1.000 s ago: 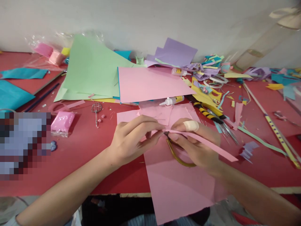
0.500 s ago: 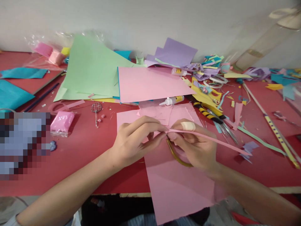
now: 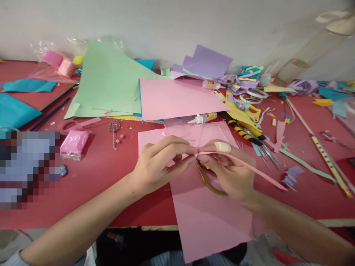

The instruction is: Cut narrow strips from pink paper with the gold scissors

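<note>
A narrow pink paper strip (image 3: 264, 173) runs between my two hands, its long loose end curving down past the right hand. At its near end, my left hand (image 3: 156, 164) is closed, thumb and fingertips pinching. My right hand (image 3: 235, 177), with a bandage (image 3: 222, 147) on one finger, grips the strip close to the left fingertips. A curved gold-coloured piece (image 3: 206, 181), like part of a hoop, shows below the right thumb; the rest is hidden behind that hand. Under both hands lies a large pink paper sheet (image 3: 208, 221), hanging over the table edge.
On the red table (image 3: 111, 199) are a glue bottle (image 3: 208, 118), yellow-and-black-handled pliers (image 3: 244, 131), a wire whisk-like piece (image 3: 113, 127) and a pink clay packet (image 3: 74, 143). Green paper (image 3: 108, 81) and a pink sheet (image 3: 177, 98) lie behind. Paper scraps (image 3: 246, 79) pile at back right.
The strip's loose end has dropped lower and shifted left, nearer the right hand. Both hands keep nearly the same pinch and place.
</note>
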A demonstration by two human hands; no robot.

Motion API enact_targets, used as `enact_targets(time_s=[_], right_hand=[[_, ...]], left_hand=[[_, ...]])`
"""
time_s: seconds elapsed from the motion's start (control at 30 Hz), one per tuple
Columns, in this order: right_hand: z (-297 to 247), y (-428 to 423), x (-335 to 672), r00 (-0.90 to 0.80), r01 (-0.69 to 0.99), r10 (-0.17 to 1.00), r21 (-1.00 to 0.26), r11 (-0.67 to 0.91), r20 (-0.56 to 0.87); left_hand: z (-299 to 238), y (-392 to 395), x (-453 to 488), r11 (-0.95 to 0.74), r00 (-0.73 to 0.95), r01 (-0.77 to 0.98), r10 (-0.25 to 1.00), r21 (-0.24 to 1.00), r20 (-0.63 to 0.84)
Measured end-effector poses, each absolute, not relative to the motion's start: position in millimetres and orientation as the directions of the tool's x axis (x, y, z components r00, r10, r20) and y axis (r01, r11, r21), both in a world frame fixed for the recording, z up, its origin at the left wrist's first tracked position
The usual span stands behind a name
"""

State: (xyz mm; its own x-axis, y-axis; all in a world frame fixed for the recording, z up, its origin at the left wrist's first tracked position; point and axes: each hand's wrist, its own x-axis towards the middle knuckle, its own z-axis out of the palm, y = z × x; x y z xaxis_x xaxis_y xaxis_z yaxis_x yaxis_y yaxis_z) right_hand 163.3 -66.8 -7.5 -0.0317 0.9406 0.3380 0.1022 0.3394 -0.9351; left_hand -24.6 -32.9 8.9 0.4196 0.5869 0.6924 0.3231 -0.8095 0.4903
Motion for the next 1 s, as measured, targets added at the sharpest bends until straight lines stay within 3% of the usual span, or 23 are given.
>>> enact_targets(time_s=[0.37, 0.57, 1.0], right_hand=[[-1.5, -68.0, 156.2, 0.016, 0.127, 0.961, -0.954, 0.270, 0.275], [2.5, -67.7, 153.3, 0.018, 0.033, 0.978, -0.978, 0.205, 0.206], [-1.3, -67.1, 148.6, 0.064, -0.197, 0.987, -0.967, 0.160, 0.150]], left_hand=[[6.3, -33.9, -23.2, -0.840, 0.410, 0.423, 0.511, 0.340, 0.756], [6.4, -34.7, -21.2, -0.834, 0.393, 0.466, 0.493, 0.294, 0.776], [3.1, -38.4, -14.8, -0.796, 0.336, 0.451, 0.570, 0.403, 0.750]])
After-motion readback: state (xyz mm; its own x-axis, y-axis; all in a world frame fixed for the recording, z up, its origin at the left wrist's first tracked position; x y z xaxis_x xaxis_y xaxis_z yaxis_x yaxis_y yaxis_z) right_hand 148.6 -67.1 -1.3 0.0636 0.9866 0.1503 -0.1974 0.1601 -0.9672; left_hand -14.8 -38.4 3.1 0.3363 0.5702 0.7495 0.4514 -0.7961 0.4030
